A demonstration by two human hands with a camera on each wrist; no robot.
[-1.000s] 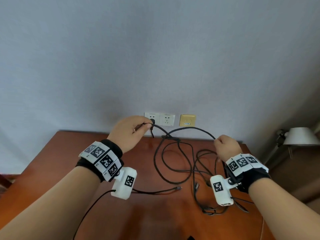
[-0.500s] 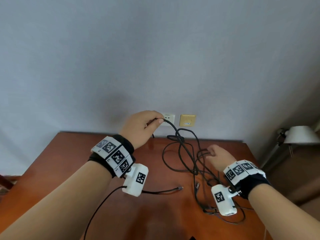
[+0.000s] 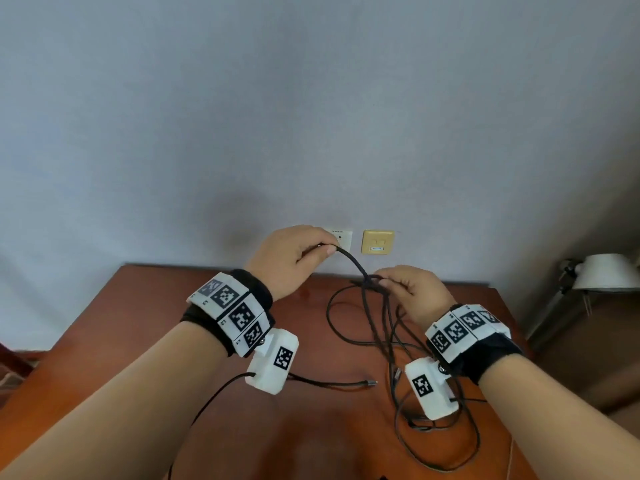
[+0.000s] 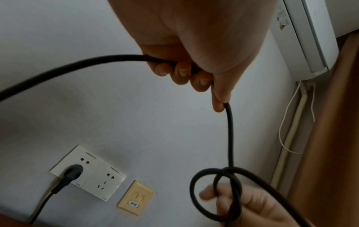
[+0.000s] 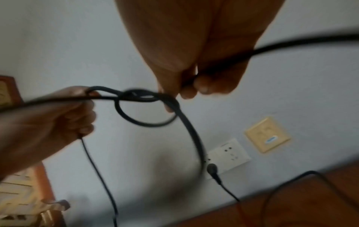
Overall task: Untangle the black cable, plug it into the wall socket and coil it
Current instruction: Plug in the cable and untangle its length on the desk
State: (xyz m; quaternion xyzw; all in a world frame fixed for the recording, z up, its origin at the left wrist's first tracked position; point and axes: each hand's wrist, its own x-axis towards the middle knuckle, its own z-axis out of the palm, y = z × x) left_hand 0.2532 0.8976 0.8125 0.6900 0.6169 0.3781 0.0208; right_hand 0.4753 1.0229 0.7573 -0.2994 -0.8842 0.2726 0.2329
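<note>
— Hands first: what changed?

— Half a second back my right hand (image 3: 414, 293) was down among the loops on the table (image 3: 145, 327). Now it's up level with the knot (image 4: 226, 181), fingers (image 4: 223, 199) hooked through the loop, thumb and forefinger pinching the black cable (image 3: 351, 259) right there. My left hand (image 3: 294, 259) has barely shifted, still raised in front of the wall socket (image 4: 91, 172).

— And the left, what's it doing?

— Curled round the cable, thumb pressing it against the fingertips (image 4: 182, 72). The two hands are close together now, only a short span of cable between them.

— Which way does that span run?

— From my left thumb it slopes down and to the right into the knot at my right fingers. In the left wrist view it drops nearly straight down from my fingers to the loop.

— Past the hands?

— Below the knot several strands hang to the table and lie in loose, overlapping loops by my right wrist. The plug (image 4: 73, 172) sits in the left outlet of the socket, its lead trailing down to the table edge. One free end (image 3: 370, 382) lies flat on the table, pointing right.

— Wrists?

— Both forearms reach forward, backs of the hands up, left one higher. A beige wall plate (image 3: 377, 241) is just right of the socket, and a lamp (image 3: 604, 273) stands off to the far right.
</note>
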